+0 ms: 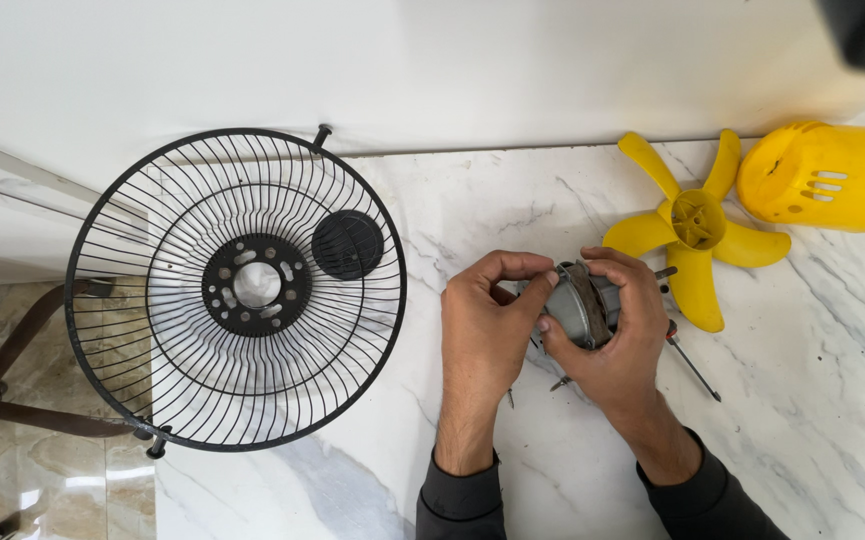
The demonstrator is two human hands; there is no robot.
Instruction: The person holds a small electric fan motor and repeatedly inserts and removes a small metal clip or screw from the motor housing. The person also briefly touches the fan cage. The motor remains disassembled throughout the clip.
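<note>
Both hands hold a small grey metal fan motor [578, 304] just above the marble table [472, 210]. My left hand [484, 335] pinches its left end with thumb and fingers. My right hand [620, 335] wraps over its top and right side, hiding much of it. A yellow fan blade [694, 228] with several paddles lies just right of my hands. A screwdriver [692, 365] rests by my right wrist. Loose screws [560, 383] lie under my hands.
A black wire fan guard [237, 288] lies at the table's left, overhanging the edge, with a round black cap [347, 244] on it. A yellow plastic motor housing [824, 178] sits at the far right. A chair base [12, 400] stands on the floor, left.
</note>
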